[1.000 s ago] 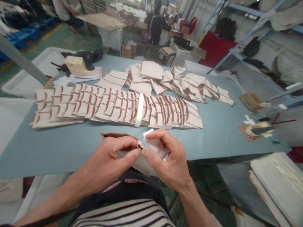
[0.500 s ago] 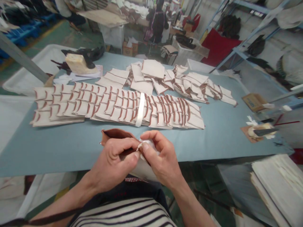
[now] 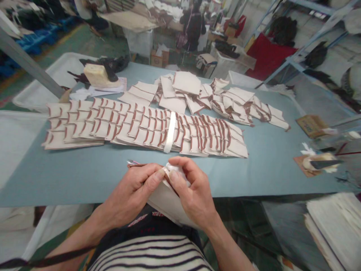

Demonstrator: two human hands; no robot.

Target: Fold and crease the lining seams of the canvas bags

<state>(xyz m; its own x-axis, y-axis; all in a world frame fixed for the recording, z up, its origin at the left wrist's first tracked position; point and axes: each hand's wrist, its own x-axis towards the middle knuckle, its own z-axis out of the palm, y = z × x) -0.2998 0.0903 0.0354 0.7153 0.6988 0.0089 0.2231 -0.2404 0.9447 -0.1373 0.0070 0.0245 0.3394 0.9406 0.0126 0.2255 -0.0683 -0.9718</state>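
Note:
Both hands are close together at the table's front edge, on a cream fabric pouch (image 3: 172,203) with brown edging. My left hand (image 3: 138,188) pinches its upper edge between thumb and forefinger. A thin, shiny metal end (image 3: 132,162) juts out beyond the left knuckles; its kind is unclear. My right hand (image 3: 194,188) is closed on the same edge, thumb on top, with a small white wad (image 3: 180,173) tucked under its curled fingers. The two thumb tips nearly meet. Beyond the hands lies a long overlapping row of cream pieces (image 3: 135,128) with brown edges, crossed by a white strip (image 3: 170,132).
A loose pile of similar pieces (image 3: 186,83) lies at the back of the blue table (image 3: 267,162). A yellowish block (image 3: 97,75) stands back left. At right are a tape dispenser (image 3: 321,163) and a cardboard box (image 3: 311,126). A person (image 3: 193,26) is in the background.
The pouch's brown mouth, gaping on the left before, is now folded down and mostly hidden by my left hand. The left thumb has shifted up to the edge. The view has turned slightly left.

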